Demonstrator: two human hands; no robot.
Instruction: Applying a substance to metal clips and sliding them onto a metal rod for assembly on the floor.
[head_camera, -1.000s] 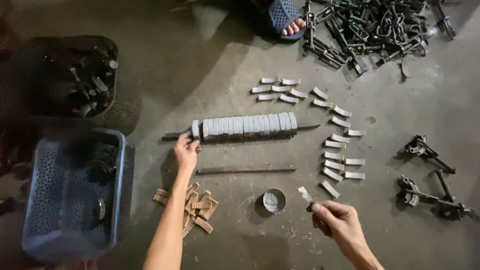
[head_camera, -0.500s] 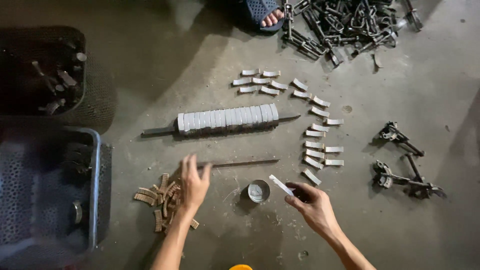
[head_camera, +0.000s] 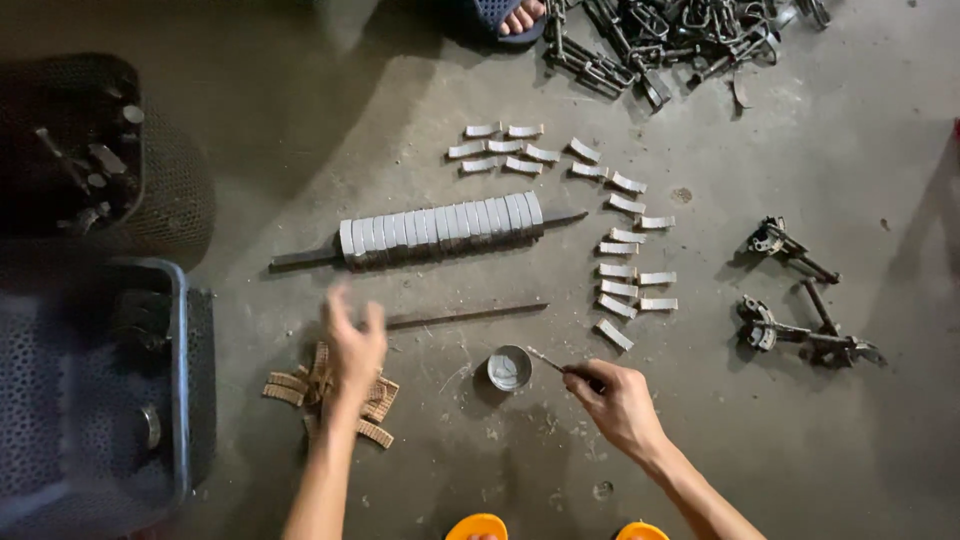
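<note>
- Left hand (head_camera: 352, 345), fingers spread and blurred, hovers over tan ridged pieces (head_camera: 372, 408); thin rod (head_camera: 465, 316) lies crosswise just beyond
- Right hand (head_camera: 617, 404) pinches a small stick (head_camera: 546, 360) beside the round tin (head_camera: 509, 367)

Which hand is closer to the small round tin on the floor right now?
Right. The right hand holds a thin tool just beside the small round tin; the left hand is farther off, above the tan ridged pieces.
</note>
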